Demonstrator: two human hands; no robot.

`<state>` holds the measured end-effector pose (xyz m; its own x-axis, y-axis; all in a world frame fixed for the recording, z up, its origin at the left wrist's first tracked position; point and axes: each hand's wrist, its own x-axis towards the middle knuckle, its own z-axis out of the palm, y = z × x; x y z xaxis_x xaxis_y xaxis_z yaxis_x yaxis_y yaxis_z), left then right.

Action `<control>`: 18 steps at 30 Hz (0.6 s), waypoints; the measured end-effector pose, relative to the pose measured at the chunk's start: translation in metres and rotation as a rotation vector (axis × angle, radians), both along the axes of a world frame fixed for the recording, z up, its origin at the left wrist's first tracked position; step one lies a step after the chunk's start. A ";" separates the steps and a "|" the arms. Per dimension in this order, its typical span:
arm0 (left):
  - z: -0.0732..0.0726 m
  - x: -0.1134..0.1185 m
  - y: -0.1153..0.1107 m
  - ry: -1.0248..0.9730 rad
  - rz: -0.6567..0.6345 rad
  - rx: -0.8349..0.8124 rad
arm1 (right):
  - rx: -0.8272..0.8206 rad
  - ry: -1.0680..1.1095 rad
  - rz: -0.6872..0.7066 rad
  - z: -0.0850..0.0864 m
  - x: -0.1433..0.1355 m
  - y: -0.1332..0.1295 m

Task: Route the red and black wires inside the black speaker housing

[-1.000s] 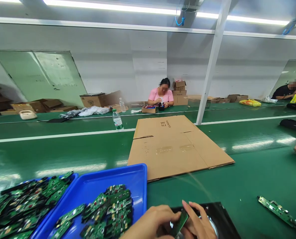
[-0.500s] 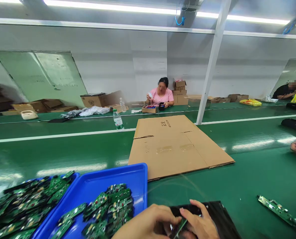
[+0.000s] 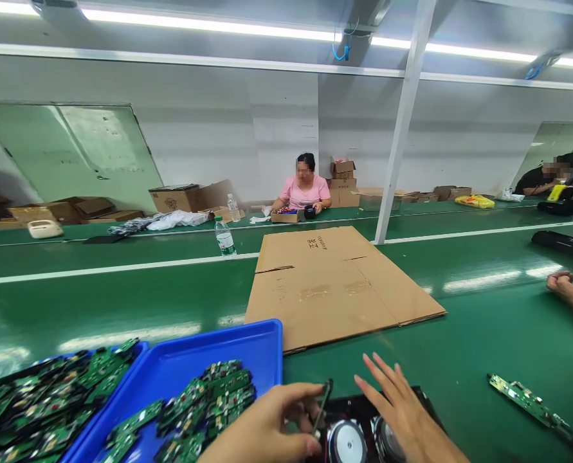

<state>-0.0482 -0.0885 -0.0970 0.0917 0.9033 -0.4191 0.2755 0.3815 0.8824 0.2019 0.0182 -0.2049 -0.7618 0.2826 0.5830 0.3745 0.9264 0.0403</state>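
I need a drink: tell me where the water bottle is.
The water bottle stands upright on the green table, left of centre in the head view, just left of the flat cardboard sheet.

left hand (image 3: 267, 427) pinching circuit board (image 3: 321, 406)

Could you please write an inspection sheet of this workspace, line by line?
Surface: green bench, shiny, with white stripes.
Job's things: left hand pinches a small circuit board on edge above a black speaker unit; right hand is open, fingers spread over the unit.
Clutter: two blue trays of green boards, flat cardboard, loose board, water bottle.
Grippers: left shut on the board, right open.
Cables: blue cable hangs from the ceiling.
Surroundings: a person in pink and another person sit at the far bench; a co-worker's hand rests at the right; boxes.
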 end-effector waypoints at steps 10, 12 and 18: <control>-0.017 0.011 0.000 -0.417 -0.060 -0.062 | 0.023 -0.021 -0.222 -0.051 0.022 0.000; -0.012 0.016 0.002 -0.406 -0.050 -0.067 | 0.057 0.022 -0.282 -0.044 0.015 -0.005; 0.004 0.020 0.000 -0.360 -0.039 -0.027 | 0.154 0.133 -0.218 -0.016 -0.018 -0.025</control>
<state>-0.0279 -0.0884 -0.0927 0.2716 0.8855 -0.3770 -0.0364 0.4009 0.9154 0.1836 -0.0067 -0.2209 -0.6071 0.3314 0.7222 0.5755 0.8101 0.1119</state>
